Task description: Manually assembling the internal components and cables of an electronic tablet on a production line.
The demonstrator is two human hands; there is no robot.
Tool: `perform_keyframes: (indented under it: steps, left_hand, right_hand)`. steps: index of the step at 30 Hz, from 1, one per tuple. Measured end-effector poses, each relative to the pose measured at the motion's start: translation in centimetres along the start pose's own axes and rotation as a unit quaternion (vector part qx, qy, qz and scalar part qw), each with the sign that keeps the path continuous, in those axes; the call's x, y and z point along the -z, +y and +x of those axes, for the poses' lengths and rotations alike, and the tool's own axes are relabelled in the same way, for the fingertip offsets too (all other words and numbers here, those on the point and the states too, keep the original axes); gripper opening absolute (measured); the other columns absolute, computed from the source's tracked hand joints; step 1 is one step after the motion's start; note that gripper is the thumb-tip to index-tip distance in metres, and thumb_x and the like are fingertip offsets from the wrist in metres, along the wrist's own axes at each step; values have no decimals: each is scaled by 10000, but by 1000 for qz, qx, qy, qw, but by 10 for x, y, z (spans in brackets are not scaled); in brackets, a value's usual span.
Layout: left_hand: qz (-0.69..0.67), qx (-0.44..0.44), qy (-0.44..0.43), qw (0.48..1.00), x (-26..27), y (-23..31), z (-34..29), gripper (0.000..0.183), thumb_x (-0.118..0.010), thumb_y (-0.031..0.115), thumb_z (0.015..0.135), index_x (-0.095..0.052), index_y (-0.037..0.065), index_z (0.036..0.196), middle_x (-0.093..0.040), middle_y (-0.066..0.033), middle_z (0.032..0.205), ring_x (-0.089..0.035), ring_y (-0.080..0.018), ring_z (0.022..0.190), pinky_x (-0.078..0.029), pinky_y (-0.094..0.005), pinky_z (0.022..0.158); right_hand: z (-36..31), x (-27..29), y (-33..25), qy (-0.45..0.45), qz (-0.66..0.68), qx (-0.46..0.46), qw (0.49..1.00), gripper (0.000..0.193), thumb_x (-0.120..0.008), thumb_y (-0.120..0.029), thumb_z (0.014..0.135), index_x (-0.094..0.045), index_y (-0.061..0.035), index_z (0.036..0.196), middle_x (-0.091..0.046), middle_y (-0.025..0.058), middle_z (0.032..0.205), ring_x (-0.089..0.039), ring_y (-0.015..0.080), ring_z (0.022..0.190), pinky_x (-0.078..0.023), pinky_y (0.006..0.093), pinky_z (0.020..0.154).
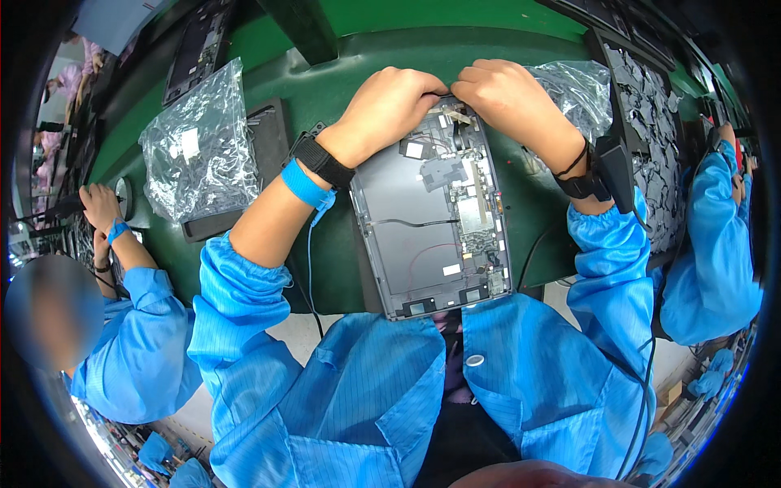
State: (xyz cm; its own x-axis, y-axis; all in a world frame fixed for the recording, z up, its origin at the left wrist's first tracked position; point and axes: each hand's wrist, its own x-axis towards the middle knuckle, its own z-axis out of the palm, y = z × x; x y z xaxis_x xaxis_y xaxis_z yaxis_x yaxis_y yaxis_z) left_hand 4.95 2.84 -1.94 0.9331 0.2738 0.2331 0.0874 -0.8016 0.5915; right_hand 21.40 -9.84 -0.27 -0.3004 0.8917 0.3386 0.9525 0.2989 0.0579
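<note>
An opened tablet-like device [399, 236] lies in front of me, its near edge against my blue smock. A circuit board [472, 215], dark cables and flat grey parts show inside its housing, mostly along the right side. My left hand [394, 106] and my right hand [500, 93] meet over the device's far edge. Both have their fingers pinched together close to each other there; what lies between the fingertips is hidden. A blue wrist strap [307, 187] with a coiled blue cord and a black band [323, 161] circle my left wrist. Black bands sit on my right wrist.
Left on the green table [342, 61], a clear plastic bag [203, 146] of parts lies over a black foam tray [271, 134]. Another clear bag [578, 93] lies right, beside a tray of grey pieces [651, 130]. Co-workers in blue sit on both sides.
</note>
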Motion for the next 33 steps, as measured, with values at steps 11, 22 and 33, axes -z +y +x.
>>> perform_keyframes:
  steps: [11, 22, 33]
  left_hand:
    - [192, -58, 19, 979, -11, 4, 1, 141, -619, 169, 837, -675, 52, 782, -662, -150, 733, -649, -333, 689, -521, -430, 626]
    - [127, -60, 132, 981, 12, 40, -26, 110, -670, 120, 813, -670, 33, 879, -665, -105, 894, -604, -315, 858, -488, -404, 760]
    - [198, -9, 58, 978, -3, 71, -84, 345, -790, 226, 683, -622, 55, 931, -591, -75, 829, -574, -276, 810, -481, -394, 689]
  right_hand:
    - [-3, -4, -18, 1, -64, -77, 995, 26, -628, -92, 723, -615, -70, 726, -628, 64, 736, -636, 231, 749, -545, 342, 649]
    - [-15, 12, -33, 109, 55, -105, 987, 207, -700, -93, 713, -642, -45, 906, -608, 110, 1024, -586, 290, 946, -488, 401, 796]
    - [-59, 15, -82, 90, 183, -160, 966, 369, -771, -82, 663, -629, -70, 1003, -542, 122, 1259, -474, 335, 1207, -418, 398, 932]
